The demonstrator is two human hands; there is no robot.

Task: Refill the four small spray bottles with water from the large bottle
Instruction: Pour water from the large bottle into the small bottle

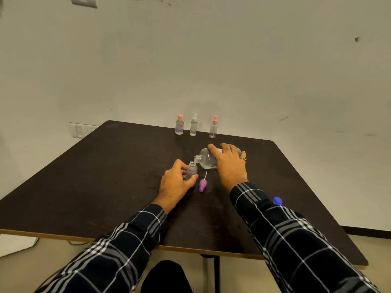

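On the dark tabletop (95, 176), the right hand (227, 163) wraps the tilted large bottle (206, 158), its mouth just above the open small spray bottle (191, 170) gripped by the left hand (176, 182). Three capped spray bottles (193, 125) stand at the far edge; a purple sprayer top (202, 185) lies between the hands, a blue cap (277, 201) beside the right sleeve.

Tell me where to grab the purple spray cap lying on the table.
Pinch the purple cap across its wide body, coming from above. It lies flat with its thin tube pointing away, towards the large bottle, so the tube is a poor grip. Both hands are busy now.
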